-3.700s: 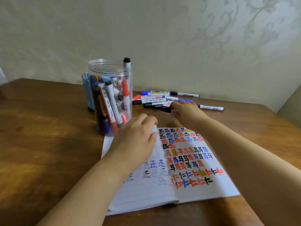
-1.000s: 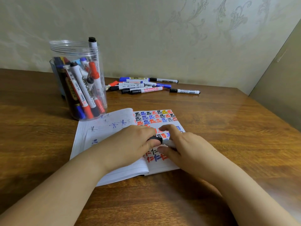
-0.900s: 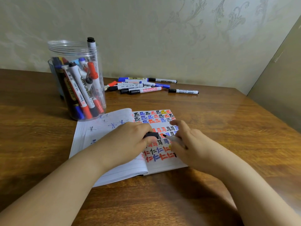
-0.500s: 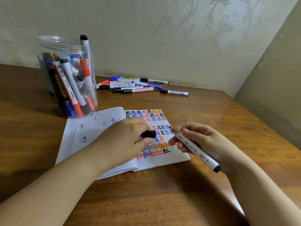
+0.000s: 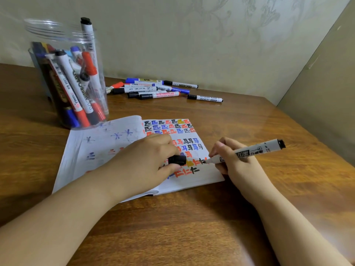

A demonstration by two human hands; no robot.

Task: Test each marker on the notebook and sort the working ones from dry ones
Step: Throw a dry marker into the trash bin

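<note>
Now we are bringing the marker (image 5: 247,151) down with our right hand (image 5: 233,160), fingers pinching near its tip, which is touching the notebook (image 5: 192,177); its barrel is pointing far-right. Our left hand (image 5: 146,162) is pinching the cap (image 5: 177,160) just left.

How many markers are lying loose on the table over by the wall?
8, as far as I can tell: seven in an overlapping heap right of the jar, and one lone marker apart at the heap's right. The overlap may hide others.
</note>
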